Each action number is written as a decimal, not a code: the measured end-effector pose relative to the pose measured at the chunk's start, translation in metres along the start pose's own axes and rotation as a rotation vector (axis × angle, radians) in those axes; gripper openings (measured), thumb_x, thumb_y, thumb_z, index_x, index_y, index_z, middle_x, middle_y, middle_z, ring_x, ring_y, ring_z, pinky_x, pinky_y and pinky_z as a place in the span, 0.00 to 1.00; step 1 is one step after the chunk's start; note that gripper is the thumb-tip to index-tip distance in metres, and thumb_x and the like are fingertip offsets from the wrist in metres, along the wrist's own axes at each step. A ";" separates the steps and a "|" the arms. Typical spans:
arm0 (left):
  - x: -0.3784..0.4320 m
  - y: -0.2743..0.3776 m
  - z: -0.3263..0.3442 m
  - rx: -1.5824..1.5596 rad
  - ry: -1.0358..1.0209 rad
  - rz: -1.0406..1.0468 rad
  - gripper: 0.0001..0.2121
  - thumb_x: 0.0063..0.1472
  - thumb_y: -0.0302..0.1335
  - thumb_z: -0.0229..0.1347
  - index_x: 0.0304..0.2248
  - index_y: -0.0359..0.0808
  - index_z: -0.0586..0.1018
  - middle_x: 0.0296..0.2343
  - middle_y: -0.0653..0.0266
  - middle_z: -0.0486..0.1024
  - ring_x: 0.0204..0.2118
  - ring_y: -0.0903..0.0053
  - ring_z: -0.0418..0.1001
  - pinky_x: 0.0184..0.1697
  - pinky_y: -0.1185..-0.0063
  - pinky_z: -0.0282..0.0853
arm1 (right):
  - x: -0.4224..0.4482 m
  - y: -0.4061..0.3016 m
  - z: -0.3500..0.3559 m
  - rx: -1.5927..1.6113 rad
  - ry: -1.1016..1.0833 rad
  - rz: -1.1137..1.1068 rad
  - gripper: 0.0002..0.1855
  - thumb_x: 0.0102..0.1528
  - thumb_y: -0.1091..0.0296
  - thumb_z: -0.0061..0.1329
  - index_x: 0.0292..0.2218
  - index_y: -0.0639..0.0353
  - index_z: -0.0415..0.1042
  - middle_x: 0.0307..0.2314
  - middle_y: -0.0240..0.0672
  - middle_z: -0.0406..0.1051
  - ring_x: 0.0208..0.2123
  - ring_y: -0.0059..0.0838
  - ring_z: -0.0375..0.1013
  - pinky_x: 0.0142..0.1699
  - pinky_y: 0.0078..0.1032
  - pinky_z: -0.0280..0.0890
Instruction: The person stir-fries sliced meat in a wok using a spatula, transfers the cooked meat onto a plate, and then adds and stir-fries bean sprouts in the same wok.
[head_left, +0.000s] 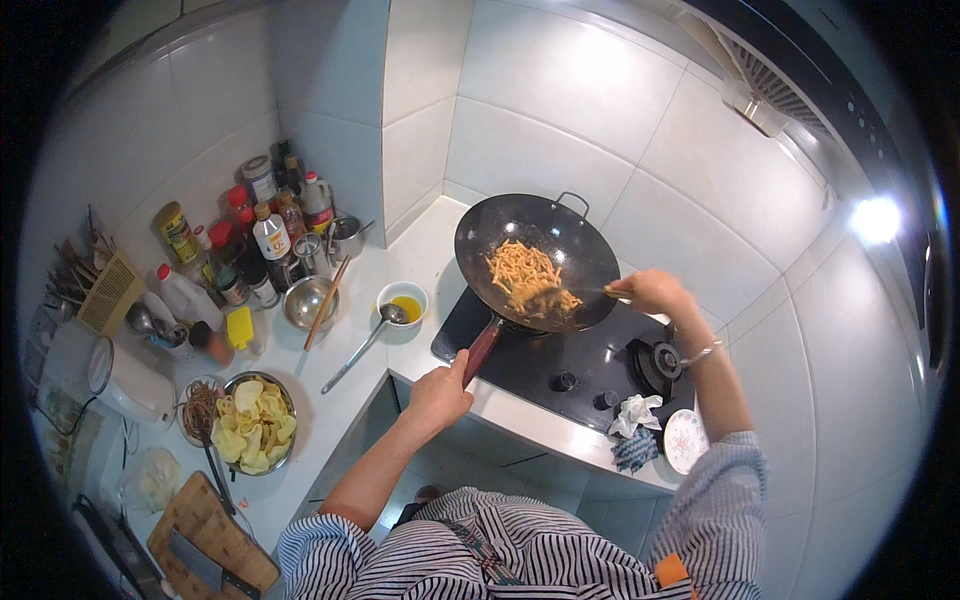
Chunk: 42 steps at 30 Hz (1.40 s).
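Note:
A dark wok (480, 232) sits over the left side of the black gas hob (517, 371). My left hand (439, 394) is wrapped around its reddish-brown handle (482, 351). Brownish strips of food (525, 270) lie in the wok's bottom, some blurred by motion. With my right hand (656, 292) I grip the handle end of a spatula (589, 290), whose blade reaches into the food and is partly hidden there. A small loop handle (574, 201) stands out from the wok's far rim.
Left of the hob stand a white bowl of yellow liquid (409, 306) with a ladle (360, 358) across it, a metal bowl (304, 306) with chopsticks, and several seasoning bottles (271, 236). Nearer are yellow-green vegetable pieces (255, 424) and a cleaver (196, 555) on a cutting board (199, 510). A plate (685, 441) sits right.

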<state>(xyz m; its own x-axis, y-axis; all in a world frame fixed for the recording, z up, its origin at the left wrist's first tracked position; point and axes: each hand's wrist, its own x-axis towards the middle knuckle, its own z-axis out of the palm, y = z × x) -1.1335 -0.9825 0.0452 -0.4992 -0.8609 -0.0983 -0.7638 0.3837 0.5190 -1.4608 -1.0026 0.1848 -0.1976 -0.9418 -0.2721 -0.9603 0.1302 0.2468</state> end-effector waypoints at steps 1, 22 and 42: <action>0.000 0.002 -0.001 -0.001 0.004 -0.001 0.30 0.44 0.29 0.49 0.49 0.36 0.55 0.25 0.51 0.71 0.29 0.60 0.71 0.32 0.67 0.67 | 0.014 -0.001 0.019 0.044 0.125 -0.028 0.23 0.43 0.71 0.42 0.42 0.34 0.66 0.34 0.33 0.69 0.36 0.34 0.68 0.39 0.29 0.64; -0.003 -0.003 -0.002 -0.058 0.012 -0.019 0.29 0.43 0.27 0.48 0.48 0.34 0.55 0.24 0.50 0.72 0.28 0.58 0.71 0.32 0.67 0.66 | 0.072 0.021 0.037 0.135 0.215 -0.023 0.28 0.39 0.72 0.47 0.43 0.32 0.65 0.32 0.35 0.70 0.34 0.32 0.69 0.37 0.28 0.64; -0.002 -0.001 -0.001 -0.086 -0.020 -0.034 0.29 0.43 0.28 0.48 0.48 0.34 0.55 0.25 0.47 0.71 0.29 0.57 0.70 0.33 0.66 0.66 | 0.027 0.028 -0.048 0.499 -0.409 0.012 0.15 0.47 0.58 0.49 0.35 0.55 0.72 0.11 0.27 0.62 0.10 0.12 0.55 0.12 0.12 0.47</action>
<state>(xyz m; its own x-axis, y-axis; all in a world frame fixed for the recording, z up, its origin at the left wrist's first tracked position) -1.1316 -0.9819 0.0454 -0.4826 -0.8657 -0.1331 -0.7425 0.3237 0.5864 -1.4831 -1.0398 0.2291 -0.1730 -0.7579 -0.6290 -0.9142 0.3612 -0.1838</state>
